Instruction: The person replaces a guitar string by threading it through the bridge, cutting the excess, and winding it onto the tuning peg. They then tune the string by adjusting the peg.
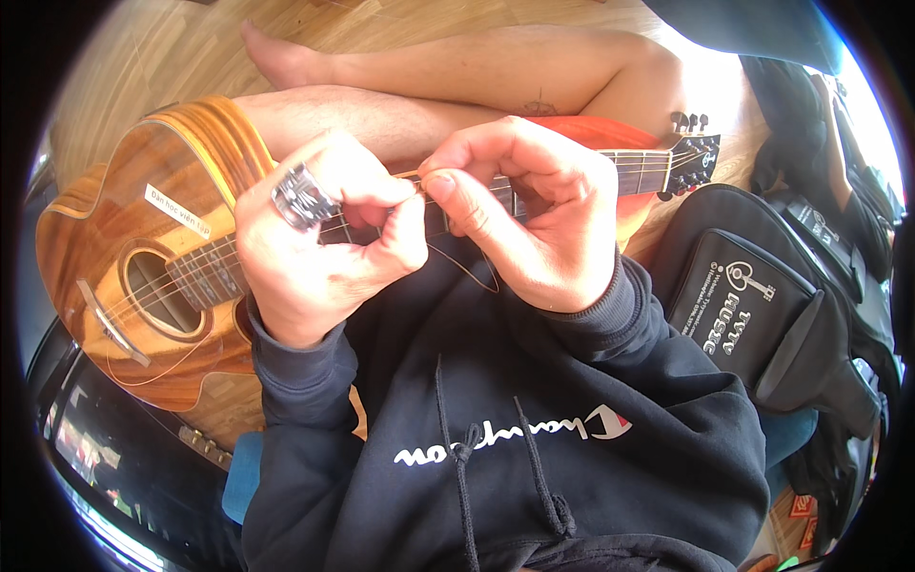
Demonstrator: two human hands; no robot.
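Note:
An acoustic guitar (95,214) lies across my lap, its wooden body at the left and its black headstock (694,160) with tuning pegs at the right. Above the neck, my left hand (305,248) and my right hand (538,214) meet with closed fingertips, pinching a thin metal guitar string (467,271). Part of that string hangs below the fingers in a loose loop. A black-and-silver patterned band (305,197) sits on my left hand. Near the bridge (112,322), a slack length of string curves over the guitar's lower side. My hands hide the middle of the neck.
Bare crossed legs (496,71) and orange shorts (624,141) lie beyond the guitar on the wooden floor (143,67). At the right rests a black padded bag (743,286). A glossy black case-like object (114,458) stands at the lower left, beside a blue seat (243,477).

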